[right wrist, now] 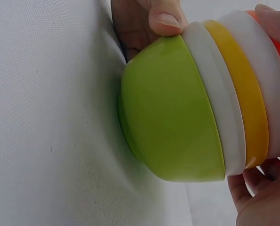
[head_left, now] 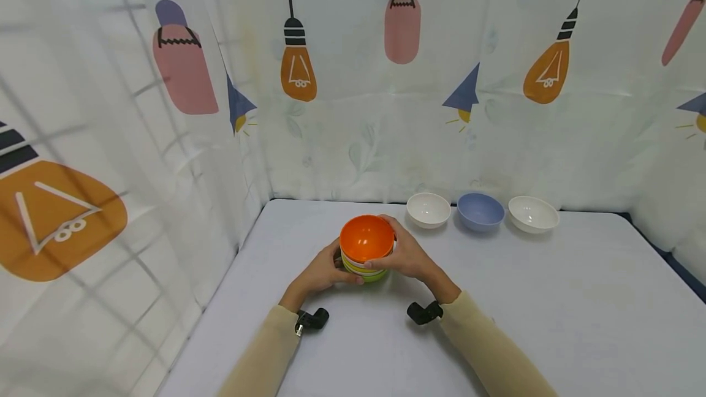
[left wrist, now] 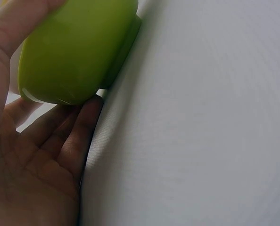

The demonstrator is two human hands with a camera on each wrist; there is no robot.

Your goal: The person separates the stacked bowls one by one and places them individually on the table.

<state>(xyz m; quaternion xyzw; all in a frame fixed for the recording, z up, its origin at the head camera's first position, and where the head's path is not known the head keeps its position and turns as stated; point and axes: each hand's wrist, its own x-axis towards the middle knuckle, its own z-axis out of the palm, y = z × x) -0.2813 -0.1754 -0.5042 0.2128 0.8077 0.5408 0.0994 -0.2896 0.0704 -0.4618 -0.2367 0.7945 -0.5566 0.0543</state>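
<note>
A nested stack of bowls stands on the white tabletop, seen in the head view between both hands. On top is an orange bowl (head_left: 366, 239); a green bowl (right wrist: 173, 113) forms the base. Between them, the right wrist view shows a yellow bowl (right wrist: 243, 94) with white bowls (right wrist: 215, 94) above and below it. My left hand (head_left: 322, 271) grips the green bowl low on its side, thumb in front and fingers around the back. Higher up, my right hand (head_left: 410, 253) holds the orange bowl near its rim, thumb toward me.
Along the table's back edge, right of the stack, sit a small white bowl (head_left: 428, 211), a blue bowl (head_left: 480, 212) and another white bowl (head_left: 532, 214) in a row. A printed curtain (head_left: 353, 139) hangs behind the table and along its left side.
</note>
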